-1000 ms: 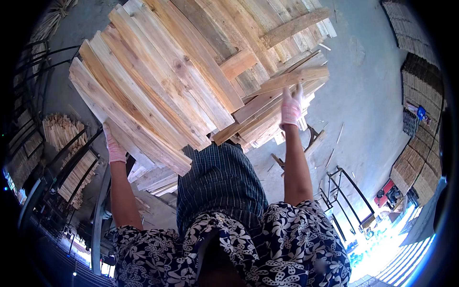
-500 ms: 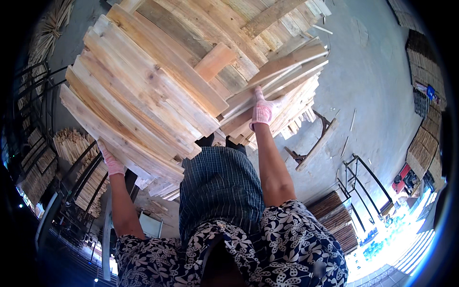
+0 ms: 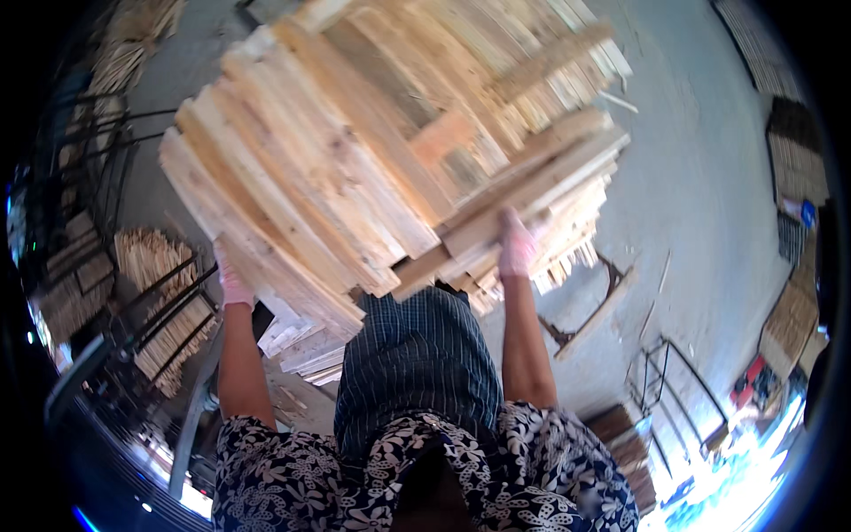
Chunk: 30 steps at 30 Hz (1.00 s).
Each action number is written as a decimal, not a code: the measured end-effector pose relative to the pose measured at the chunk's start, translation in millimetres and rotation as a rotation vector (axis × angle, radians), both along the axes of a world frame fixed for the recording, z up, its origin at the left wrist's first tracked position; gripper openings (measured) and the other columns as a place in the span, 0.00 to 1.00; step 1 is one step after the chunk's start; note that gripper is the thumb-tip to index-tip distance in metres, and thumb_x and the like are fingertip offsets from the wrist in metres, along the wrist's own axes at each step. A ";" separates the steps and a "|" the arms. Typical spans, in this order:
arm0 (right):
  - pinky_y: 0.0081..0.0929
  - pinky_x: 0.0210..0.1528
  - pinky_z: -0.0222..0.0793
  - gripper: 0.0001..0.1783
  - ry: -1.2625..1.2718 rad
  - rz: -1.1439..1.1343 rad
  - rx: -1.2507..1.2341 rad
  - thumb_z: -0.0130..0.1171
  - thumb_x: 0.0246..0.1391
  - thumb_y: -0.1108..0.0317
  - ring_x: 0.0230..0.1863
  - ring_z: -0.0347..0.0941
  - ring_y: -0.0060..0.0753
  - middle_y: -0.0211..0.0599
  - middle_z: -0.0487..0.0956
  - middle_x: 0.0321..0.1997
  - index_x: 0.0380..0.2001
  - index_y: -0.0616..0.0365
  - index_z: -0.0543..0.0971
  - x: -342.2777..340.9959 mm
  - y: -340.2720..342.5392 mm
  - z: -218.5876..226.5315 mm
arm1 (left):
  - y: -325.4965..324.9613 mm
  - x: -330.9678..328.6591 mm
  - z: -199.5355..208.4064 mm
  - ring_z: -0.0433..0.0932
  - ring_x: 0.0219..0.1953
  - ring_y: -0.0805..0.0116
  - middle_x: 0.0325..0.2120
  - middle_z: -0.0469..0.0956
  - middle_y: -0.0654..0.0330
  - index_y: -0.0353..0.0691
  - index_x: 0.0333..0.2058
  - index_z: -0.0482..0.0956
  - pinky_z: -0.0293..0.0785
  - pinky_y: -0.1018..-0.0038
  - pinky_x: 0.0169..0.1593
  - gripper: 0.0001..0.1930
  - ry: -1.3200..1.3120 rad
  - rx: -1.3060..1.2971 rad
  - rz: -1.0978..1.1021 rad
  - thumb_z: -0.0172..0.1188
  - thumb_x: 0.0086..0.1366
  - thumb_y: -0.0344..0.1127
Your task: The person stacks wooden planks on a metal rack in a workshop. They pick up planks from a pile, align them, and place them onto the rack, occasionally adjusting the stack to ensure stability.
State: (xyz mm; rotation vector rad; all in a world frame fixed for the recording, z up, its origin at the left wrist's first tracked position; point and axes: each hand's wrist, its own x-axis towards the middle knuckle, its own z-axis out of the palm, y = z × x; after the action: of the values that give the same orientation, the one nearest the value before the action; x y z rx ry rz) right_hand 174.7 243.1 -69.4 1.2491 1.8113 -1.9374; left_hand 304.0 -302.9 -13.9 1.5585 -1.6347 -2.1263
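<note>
In the head view, the person's left hand, in a pink-and-white glove (image 3: 233, 277), is at the outer edge of a broad row of pale, knotty wooden planks (image 3: 310, 168) laid side by side. It touches the outermost plank of that row, a long light-tan board (image 3: 253, 232) running down toward the person's body. Part of the fingers is hidden by the wood, so whether they close on the board cannot be told.

The person's right hand, in a matching pink-and-white glove (image 3: 517, 248), is well apart from the left, at the near side of a slanting stack of wooden boards (image 3: 567, 173). One finger or the thumb points up over the boards; the hand is blurred, and whether it grips cannot be told.

The row of planks lies in front of the person, mostly left of the middle, with the stack just beside it on the right. Between them and farther off, a short orange-tinted wooden piece (image 3: 443, 137) lies across other planks, and a long brown crosspiece (image 3: 554, 62) lies toward the upper right.

Below the planks hangs a dark blue striped cloth garment (image 3: 421, 359). Right of the stack, a low wooden trestle (image 3: 598, 310) stands on the smooth grey floor (image 3: 700, 177). Far left is a bundle of thin pale slats (image 3: 155, 262).
</note>
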 end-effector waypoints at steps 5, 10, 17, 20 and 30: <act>0.33 0.64 0.66 0.52 0.232 0.132 0.307 0.64 0.57 0.73 0.60 0.68 0.38 0.46 0.67 0.66 0.77 0.55 0.43 36.8 14.0 97.5 | -13.1 20.6 -13.7 0.71 0.64 0.60 0.66 0.69 0.59 0.45 0.71 0.62 0.66 0.59 0.68 0.49 0.013 0.021 0.044 0.54 0.62 0.75; 0.42 0.72 0.56 0.54 0.624 0.207 0.030 0.62 0.54 0.77 0.69 0.60 0.40 0.42 0.61 0.72 0.78 0.44 0.44 -28.3 -33.7 239.6 | -36.9 25.4 -32.4 0.73 0.62 0.60 0.65 0.70 0.58 0.44 0.68 0.65 0.69 0.56 0.64 0.49 -0.206 0.011 0.031 0.61 0.59 0.74; 0.42 0.75 0.49 0.59 1.052 0.393 -0.049 0.65 0.50 0.72 0.74 0.51 0.40 0.40 0.53 0.77 0.78 0.51 0.41 -105.6 -142.7 343.9 | -58.0 34.2 -61.0 0.77 0.58 0.57 0.55 0.78 0.50 0.42 0.68 0.64 0.74 0.64 0.57 0.38 -0.590 -0.524 -0.196 0.57 0.64 0.56; 0.40 0.68 0.62 0.61 0.920 0.512 0.076 0.73 0.45 0.69 0.65 0.63 0.40 0.45 0.63 0.69 0.76 0.57 0.45 -92.0 -155.1 303.3 | -4.9 1.2 -40.6 0.77 0.57 0.56 0.55 0.78 0.51 0.41 0.66 0.65 0.73 0.65 0.57 0.34 -0.548 -0.482 -0.218 0.55 0.67 0.55; 0.40 0.56 0.71 0.55 0.731 1.157 0.213 0.79 0.42 0.59 0.53 0.73 0.46 0.51 0.72 0.54 0.67 0.65 0.58 -72.6 -227.8 188.0 | 39.4 -8.2 14.3 0.76 0.58 0.48 0.52 0.78 0.46 0.37 0.63 0.64 0.68 0.65 0.61 0.43 -0.419 -0.335 -0.102 0.58 0.61 0.66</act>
State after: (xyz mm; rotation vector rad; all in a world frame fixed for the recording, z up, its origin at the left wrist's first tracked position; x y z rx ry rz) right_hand 102.2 15.3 118.6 -0.6004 2.2541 -1.5027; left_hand 295.8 -263.5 0.5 1.9228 -2.0978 -1.5163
